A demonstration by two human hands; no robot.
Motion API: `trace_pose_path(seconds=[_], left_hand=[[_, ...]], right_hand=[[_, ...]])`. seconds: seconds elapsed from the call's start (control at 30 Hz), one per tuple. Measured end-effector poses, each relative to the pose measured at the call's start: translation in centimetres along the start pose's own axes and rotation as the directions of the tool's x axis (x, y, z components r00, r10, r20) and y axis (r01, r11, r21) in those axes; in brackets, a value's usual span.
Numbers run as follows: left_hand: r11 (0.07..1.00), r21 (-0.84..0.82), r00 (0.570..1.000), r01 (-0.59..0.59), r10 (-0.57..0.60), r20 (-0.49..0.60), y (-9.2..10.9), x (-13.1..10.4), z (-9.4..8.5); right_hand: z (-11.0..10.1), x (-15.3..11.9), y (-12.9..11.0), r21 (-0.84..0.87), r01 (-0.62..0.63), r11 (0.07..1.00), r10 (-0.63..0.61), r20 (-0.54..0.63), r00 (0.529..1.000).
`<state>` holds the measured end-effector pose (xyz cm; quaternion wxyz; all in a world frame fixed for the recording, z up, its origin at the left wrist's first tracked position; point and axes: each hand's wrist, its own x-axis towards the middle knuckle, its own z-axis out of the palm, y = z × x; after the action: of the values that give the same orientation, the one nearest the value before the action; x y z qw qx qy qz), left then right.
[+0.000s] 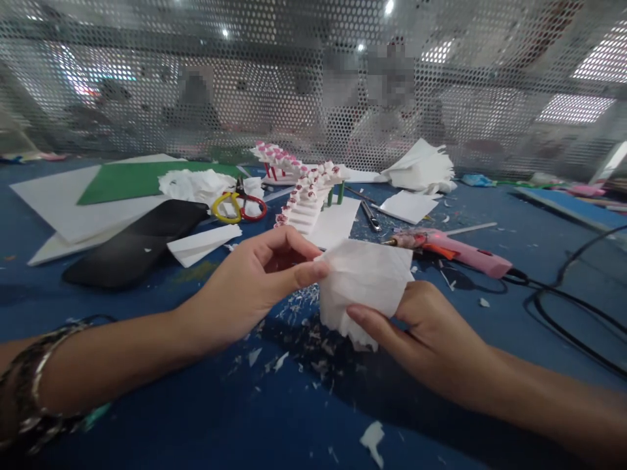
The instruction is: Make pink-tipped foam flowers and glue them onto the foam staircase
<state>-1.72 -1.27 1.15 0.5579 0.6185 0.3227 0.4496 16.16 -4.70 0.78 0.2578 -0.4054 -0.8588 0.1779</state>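
My left hand (255,281) pinches the upper left corner of a thin white tissue (365,274) between thumb and fingertips. From the right, my right hand (431,339) grips the same tissue, its thumb across the front and its fingers hidden behind. The tissue is held up above the blue table, with a ragged lower edge. Beyond it stands a small white model staircase (306,202) with pink and dark red bits along its rails and green posts. A pink glue gun (470,254) lies right of the tissue, its nozzle pointing left.
Left of the hands lie a black phone (137,241), a folded white paper (203,245) and red-and-yellow-handled scissors (239,205). A tissue stack (424,166) and a cutter knife (371,215) lie farther back. Paper scraps litter the blue table (196,418); a black cable (578,287) curves at right.
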Motion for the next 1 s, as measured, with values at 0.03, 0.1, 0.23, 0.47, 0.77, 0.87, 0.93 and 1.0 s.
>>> trace_pose_path(seconds=[0.03, 0.1, 0.23, 0.47, 0.77, 0.87, 0.93, 1.0], left_hand=[[1.000, -0.013, 1.000, -0.003, 0.003, 0.003, 0.0, 0.1, -0.1], [0.999, -0.041, 0.999, 0.023, -0.022, 0.029, -0.2, 0.1, -0.3], [0.994, -0.057, 0.995, 0.091, -0.088, 0.047, -0.4, 0.1, -0.4], [0.995, 0.008, 0.994, 0.103, -0.103, 0.019, -0.5, 0.1, -0.5], [0.907, 0.421, 0.999, -0.014, -0.005, 0.044, -0.1, 0.3, -0.7], [0.880, 0.472, 0.995, -0.056, 0.010, 0.099, 0.0, -0.3, 0.0], [0.883, 0.462, 0.991, -0.084, 0.023, 0.135, 0.1, -0.6, 0.4], [0.896, 0.428, 0.983, -0.116, 0.041, 0.181, 0.1, -0.8, 0.6]], right_hand=[[-0.1, -0.1, 0.0, -0.014, 0.033, 0.999, -0.033, 0.032, 0.999], [-0.4, -0.1, 0.1, -0.003, 0.083, 0.997, -0.082, 0.076, 0.994], [-1.0, -0.1, 0.3, 0.090, 0.025, 0.996, -0.035, 0.117, 0.993], [-1.3, 0.0, 0.6, 0.250, -0.165, 0.954, 0.110, 0.218, 0.970], [-2.9, -0.1, 0.1, 0.128, 0.110, 0.986, -0.027, -0.526, 0.850], [-2.5, -0.2, -0.2, -0.198, 0.229, 0.953, -0.283, -0.318, 0.905], [-2.0, -0.2, -0.3, -0.296, 0.333, 0.895, -0.386, -0.141, 0.912], [-1.6, -0.2, -0.3, -0.266, 0.386, 0.883, -0.408, -0.034, 0.912]])
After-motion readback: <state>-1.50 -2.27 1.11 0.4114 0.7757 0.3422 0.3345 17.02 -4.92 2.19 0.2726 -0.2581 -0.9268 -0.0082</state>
